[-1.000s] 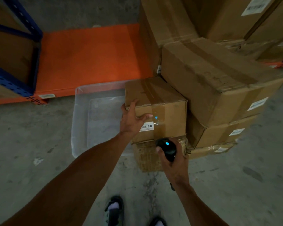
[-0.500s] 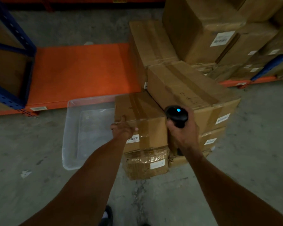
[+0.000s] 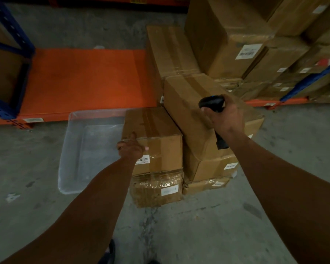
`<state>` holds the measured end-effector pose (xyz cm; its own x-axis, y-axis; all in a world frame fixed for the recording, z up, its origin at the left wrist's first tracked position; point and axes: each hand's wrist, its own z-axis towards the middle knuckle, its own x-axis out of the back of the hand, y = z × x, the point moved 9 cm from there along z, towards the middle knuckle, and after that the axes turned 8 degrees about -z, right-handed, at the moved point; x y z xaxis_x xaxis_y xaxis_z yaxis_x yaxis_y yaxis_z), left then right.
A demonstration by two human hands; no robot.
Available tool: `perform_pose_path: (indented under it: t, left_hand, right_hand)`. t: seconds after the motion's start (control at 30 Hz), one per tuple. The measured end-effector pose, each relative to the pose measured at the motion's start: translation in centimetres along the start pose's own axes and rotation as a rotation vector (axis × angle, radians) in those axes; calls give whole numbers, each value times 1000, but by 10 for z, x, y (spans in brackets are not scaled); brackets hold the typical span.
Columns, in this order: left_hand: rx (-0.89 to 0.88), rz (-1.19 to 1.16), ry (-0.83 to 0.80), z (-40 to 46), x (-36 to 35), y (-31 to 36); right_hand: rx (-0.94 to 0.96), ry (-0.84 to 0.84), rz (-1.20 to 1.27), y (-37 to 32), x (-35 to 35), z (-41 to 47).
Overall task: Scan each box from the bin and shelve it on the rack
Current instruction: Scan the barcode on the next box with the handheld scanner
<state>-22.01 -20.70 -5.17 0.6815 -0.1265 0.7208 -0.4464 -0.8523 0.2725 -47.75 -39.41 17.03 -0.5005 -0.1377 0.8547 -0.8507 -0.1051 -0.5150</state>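
The light is dim. The grey concrete floor (image 3: 36, 164) has dark stains and a crack. Many stacked cardboard cartons (image 3: 286, 54) fill the far right corner.

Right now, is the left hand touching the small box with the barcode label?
Touching. The head view shows the left hand gripping the box at its near left corner, thumb on top.

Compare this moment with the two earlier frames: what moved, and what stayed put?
The right hand carried the scanner from low in front of the small box up and right, over the larger box. The left hand kept gripping the small box's near left corner. Boxes, clear bin and rack shelf stayed put.
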Motion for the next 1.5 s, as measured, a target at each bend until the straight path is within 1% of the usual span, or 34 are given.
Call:
perform_pose_path:
  t: [0.17, 0.3, 0.47, 0.53, 0.77, 0.9, 1.07, 1.2, 1.23, 1.27, 1.33, 1.4, 1.5]
  left_hand:
    - [-18, 4, 4, 1, 1, 0]
    - [-27, 3, 13, -1, 2, 1]
    - [-85, 126, 64, -7, 9, 6]
    - [-94, 142, 70, -7, 9, 7]
    - [-84, 116, 54, -7, 10, 5]
    - [-95, 113, 65, -9, 11, 5]
    - [-119, 85, 85, -11, 12, 7]
    - [-127, 74, 109, -10, 14, 8]
    - [-140, 86, 98, -9, 11, 9]
    - [-141, 49, 73, -7, 7, 9]
    - [-129, 30, 94, -9, 10, 8]
    - [-114, 28, 116, -9, 14, 6]
    - [-112, 24, 102, -8, 12, 5]
  right_hand:
    - [-109, -36, -96, 25, 3, -1]
    - [-124, -25, -72, 35, 0, -7]
    - [-118, 1, -51, 32, -1, -11]
    - [-113, 13, -63, 33, -1, -12]
    - [-99, -2, -112, 35, -11, -13]
    - [-77, 18, -121, 35, -13, -13]
    - [-61, 2, -186, 34, -16, -16]
    - [-75, 44, -193, 36, -14, -13]
    - [-89, 57, -201, 38, -12, -13]
    - [-99, 73, -206, 39, -10, -12]
    - [-113, 112, -169, 43, -6, -14]
    - [-142, 165, -78, 48, 0, -20]
    - [-189, 211, 41, 57, 1, -36]
